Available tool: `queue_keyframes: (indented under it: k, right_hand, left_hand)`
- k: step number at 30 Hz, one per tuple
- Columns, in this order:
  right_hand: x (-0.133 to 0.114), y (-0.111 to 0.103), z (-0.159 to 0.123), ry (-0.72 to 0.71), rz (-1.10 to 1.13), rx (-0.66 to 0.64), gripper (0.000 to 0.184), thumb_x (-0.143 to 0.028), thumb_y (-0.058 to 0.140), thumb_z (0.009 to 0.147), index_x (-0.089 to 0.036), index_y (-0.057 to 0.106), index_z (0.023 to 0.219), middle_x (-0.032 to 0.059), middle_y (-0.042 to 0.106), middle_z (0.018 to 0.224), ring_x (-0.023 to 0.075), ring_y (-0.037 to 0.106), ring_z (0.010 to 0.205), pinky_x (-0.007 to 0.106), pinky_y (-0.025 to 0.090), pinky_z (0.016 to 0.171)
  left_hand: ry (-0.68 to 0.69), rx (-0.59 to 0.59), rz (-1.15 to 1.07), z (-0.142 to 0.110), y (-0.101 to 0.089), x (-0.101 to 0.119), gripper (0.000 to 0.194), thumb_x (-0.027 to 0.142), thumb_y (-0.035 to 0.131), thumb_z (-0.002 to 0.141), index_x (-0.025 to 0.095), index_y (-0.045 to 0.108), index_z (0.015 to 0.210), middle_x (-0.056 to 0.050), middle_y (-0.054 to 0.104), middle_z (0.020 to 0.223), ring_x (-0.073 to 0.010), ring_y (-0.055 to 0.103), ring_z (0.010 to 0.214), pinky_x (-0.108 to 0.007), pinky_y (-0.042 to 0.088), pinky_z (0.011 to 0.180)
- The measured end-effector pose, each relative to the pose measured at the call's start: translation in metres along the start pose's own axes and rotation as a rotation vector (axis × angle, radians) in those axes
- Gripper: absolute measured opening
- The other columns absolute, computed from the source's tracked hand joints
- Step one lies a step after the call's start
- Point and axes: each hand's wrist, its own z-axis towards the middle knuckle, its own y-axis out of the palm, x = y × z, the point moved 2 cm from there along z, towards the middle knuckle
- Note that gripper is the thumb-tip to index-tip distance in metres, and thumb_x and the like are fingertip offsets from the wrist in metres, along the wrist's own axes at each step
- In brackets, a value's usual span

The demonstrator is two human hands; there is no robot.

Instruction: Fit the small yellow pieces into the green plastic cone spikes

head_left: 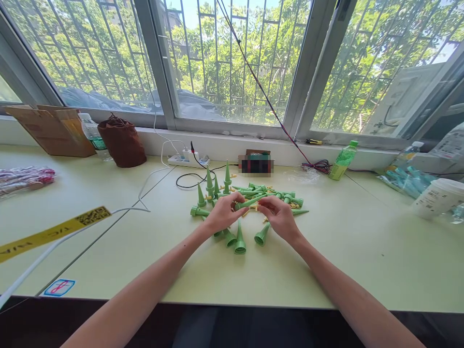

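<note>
A green plastic watering spike (250, 201) lies across between my two hands, its tip pointing up to the right. My left hand (225, 211) is closed around its wide end. A small yellow valve piece (256, 207) is pinched in my right hand (280, 217), close against the spike's side. Several more green spikes (227, 178) stand upright just beyond my left hand, some with yellow pieces in their sides. Nearer to me, other spikes (239, 241) lie with their open ends towards me. Behind my hands is a pile of green spikes (286, 197) with loose yellow pieces among them.
A power strip (188, 159) with cables sits by the window sill. A green bottle (343, 160) and a paper cup (438, 198) stand to the right. On the left are a brown bag (122, 141), a cardboard box (54, 130) and a white cable with a yellow tag (54, 233).
</note>
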Motion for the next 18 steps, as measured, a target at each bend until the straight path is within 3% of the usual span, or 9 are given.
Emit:
queue_keyframes:
  k: [9,18]
  right_hand:
    - [0.0005,0.0009,0.0001,0.023,0.021,0.005,0.014,-0.03,0.066,0.083,-0.019,0.068,0.091,0.007,0.069,0.092,0.0209,0.066,0.085,0.035,0.055,0.081]
    - [0.0019,0.0,0.0002,0.065,0.07,0.025,0.016,-0.032,0.067,0.081,-0.019,0.069,0.091,0.0057,0.07,0.088,0.0201,0.067,0.079,0.034,0.056,0.076]
  left_hand:
    - [-0.017,0.007,0.025,-0.0011,-0.0022,0.0039,0.02,0.032,0.064,0.079,0.017,0.053,0.087,0.004,0.058,0.066,-0.0073,0.047,0.045,-0.019,0.04,0.044]
    - [-0.128,-0.02,-0.151,-0.0003,-0.0026,0.0019,0.028,0.039,0.063,0.081,0.017,0.056,0.096,0.004,0.056,0.058,-0.009,0.047,0.04,-0.019,0.036,0.035]
